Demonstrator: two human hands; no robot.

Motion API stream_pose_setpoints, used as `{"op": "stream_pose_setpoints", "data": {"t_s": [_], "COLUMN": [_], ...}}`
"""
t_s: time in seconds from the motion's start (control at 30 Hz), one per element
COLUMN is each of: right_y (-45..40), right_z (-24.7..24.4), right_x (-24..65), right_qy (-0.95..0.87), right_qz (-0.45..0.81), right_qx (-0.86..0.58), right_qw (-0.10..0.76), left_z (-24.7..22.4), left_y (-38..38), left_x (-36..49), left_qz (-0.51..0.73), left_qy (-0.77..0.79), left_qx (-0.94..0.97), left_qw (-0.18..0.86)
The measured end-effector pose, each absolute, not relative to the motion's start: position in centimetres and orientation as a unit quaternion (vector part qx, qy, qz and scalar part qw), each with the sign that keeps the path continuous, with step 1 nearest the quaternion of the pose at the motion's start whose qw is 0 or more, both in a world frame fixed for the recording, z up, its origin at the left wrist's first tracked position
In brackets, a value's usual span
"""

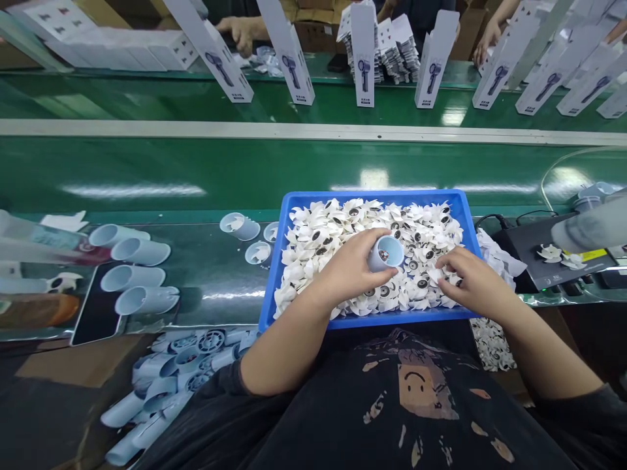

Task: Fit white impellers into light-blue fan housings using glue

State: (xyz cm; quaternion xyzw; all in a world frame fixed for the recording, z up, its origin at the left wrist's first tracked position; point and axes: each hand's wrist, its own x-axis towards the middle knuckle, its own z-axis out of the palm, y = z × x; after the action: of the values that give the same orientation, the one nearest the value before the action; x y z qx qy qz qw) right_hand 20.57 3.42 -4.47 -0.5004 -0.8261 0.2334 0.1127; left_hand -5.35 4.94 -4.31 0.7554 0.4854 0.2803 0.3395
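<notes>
My left hand is closed around a light blue plastic fan housing, its round mouth facing up toward me. Something small and metallic shows inside that mouth. Over the right part of the tray, my right hand pinches a white fan impeller between thumb and fingers. Beneath both hands lies a blue tray heaped with white impellers, many showing dark round hubs. Left of the tray stand a few blue housings, with white blades visible in the mouths of some.
Several blue housings lie at the left, by a phone-like slab and bottles. More housings fill a box below. A dark device with cables sits right. White boxes line the far side, where other people's hands show.
</notes>
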Motion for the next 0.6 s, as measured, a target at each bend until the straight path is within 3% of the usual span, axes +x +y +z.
{"op": "stream_pose_setpoints", "data": {"t_s": [0.13, 0.3, 0.4, 0.53, 0.6], "right_y": [2.7, 1.7, 1.3, 1.1, 1.3], "right_z": [-5.0, -5.6, -4.3, -2.5, -2.2], "right_x": [19.6, 18.0, 17.3, 16.0, 15.4], "right_qy": [-0.762, -0.735, -0.773, -0.859, -0.865], "right_qz": [0.396, 0.417, 0.314, 0.085, 0.069], "right_qx": [-0.429, -0.391, -0.408, -0.401, -0.396], "right_qw": [0.282, 0.364, 0.370, 0.307, 0.299], "left_z": [-4.5, -5.0, -5.4, -5.9, -6.0], "left_y": [4.4, 3.7, 3.6, 3.5, 3.4], "left_x": [-4.7, -4.2, -4.0, -3.5, -3.2], "left_qz": [0.270, 0.301, 0.335, 0.387, 0.411], "left_qy": [0.383, 0.343, 0.329, 0.294, 0.288], "left_qx": [0.826, 0.852, 0.860, 0.863, 0.858], "left_qw": [0.313, 0.256, 0.198, 0.133, 0.112]}}
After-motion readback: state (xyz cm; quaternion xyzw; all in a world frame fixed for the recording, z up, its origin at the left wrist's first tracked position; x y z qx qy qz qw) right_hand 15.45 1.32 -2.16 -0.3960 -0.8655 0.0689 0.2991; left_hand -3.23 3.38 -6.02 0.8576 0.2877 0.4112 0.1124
